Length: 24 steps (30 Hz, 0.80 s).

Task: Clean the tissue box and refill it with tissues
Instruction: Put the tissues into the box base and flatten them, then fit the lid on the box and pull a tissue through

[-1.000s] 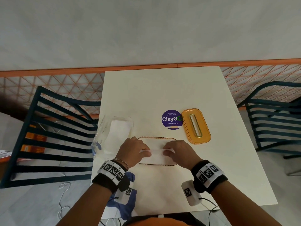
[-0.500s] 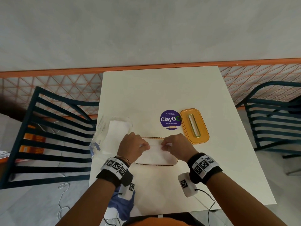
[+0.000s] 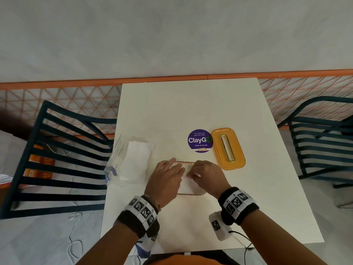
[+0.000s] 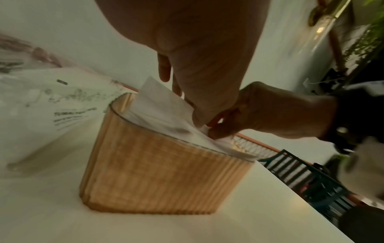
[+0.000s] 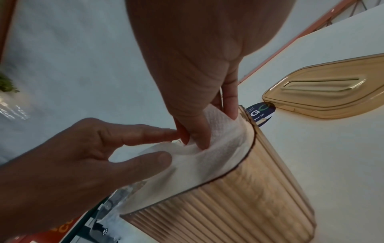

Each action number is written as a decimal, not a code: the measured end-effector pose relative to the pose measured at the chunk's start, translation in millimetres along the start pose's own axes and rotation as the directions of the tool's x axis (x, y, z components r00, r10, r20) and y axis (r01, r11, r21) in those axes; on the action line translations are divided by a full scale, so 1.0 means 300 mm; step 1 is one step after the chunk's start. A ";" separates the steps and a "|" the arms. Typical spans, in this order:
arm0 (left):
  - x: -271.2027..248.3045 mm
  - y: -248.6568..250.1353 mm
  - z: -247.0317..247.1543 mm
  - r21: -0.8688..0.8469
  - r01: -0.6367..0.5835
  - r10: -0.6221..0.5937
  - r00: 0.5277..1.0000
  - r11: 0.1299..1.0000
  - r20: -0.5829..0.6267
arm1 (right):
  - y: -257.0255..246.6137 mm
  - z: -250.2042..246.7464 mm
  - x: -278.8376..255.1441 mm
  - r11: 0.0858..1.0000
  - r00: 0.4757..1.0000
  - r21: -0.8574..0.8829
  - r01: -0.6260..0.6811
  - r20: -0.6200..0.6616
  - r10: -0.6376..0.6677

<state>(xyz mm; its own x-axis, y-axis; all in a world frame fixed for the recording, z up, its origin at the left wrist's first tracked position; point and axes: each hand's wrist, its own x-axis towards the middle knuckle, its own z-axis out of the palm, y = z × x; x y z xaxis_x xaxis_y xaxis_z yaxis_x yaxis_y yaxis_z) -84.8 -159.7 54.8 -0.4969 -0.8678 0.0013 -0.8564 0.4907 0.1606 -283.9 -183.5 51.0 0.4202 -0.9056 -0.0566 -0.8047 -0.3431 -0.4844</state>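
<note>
The amber ribbed tissue box [image 4: 162, 177] stands lidless on the white table [image 3: 191, 111], filled to the rim with white tissues [image 5: 218, 144]. Both hands are over its opening. My right hand [image 3: 191, 174] pinches a fold of the top tissue between thumb and curled fingers [image 4: 218, 129]. My left hand [image 3: 175, 165] has straight fingers, and its thumb [image 5: 158, 157] rests on the tissue next to the right thumb. One sheet [image 4: 149, 92] stands up at the far end of the box. The amber lid [image 3: 228, 149] with its slot lies flat, right of the box.
A clear plastic pack of tissues [image 3: 133, 159] lies left of the box. A round purple sticker [image 3: 199, 140] sits beside the lid. A blue cloth [image 3: 142, 249] hangs at the table's near edge. Dark slatted chairs [image 3: 63, 165] stand on both sides.
Both hands were lying flat on the tissue stack a second ago. They have drawn together over the middle, and the right fingers have curled to pinch the top sheet.
</note>
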 end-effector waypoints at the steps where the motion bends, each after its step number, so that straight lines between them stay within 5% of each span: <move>1: -0.011 0.024 0.010 0.012 0.009 -0.010 0.999 1.000 0.033 | 0.002 0.000 -0.001 1.000 1.000 -0.004 0.012 -0.004 -0.012; 7: -0.083 0.113 0.087 0.032 0.110 -0.114 0.979 0.993 0.170 | 0.003 -0.002 -0.008 0.999 0.999 -0.022 0.039 0.018 -0.038; 17: -0.112 0.153 0.144 0.022 0.221 -0.222 0.961 0.975 0.167 | 0.041 -0.046 -0.009 0.999 0.987 -0.020 0.037 0.155 -0.034; 19: -0.113 0.160 0.151 0.024 0.230 -0.231 0.960 0.973 0.158 | 0.086 -0.090 -0.009 0.998 0.992 0.049 -0.049 0.119 0.043; 21: -0.116 0.166 0.158 0.022 0.238 -0.239 0.960 0.971 0.147 | 0.150 -0.144 -0.003 0.969 0.977 0.160 -0.190 -0.061 0.202; 24: -0.120 0.178 0.165 0.018 0.250 -0.251 0.959 0.968 0.131 | 0.303 -0.174 0.025 0.868 0.851 0.099 -0.487 -0.169 0.497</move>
<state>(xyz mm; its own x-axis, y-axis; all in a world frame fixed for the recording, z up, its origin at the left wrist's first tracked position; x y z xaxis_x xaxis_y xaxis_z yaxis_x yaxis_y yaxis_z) -119.7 -98.4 14.6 -0.2803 -0.9451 -0.1678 -0.9560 0.2591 0.1376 -375.7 -234.7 52.2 -0.1130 -0.9836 -0.1408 -0.8612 0.1677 -0.4797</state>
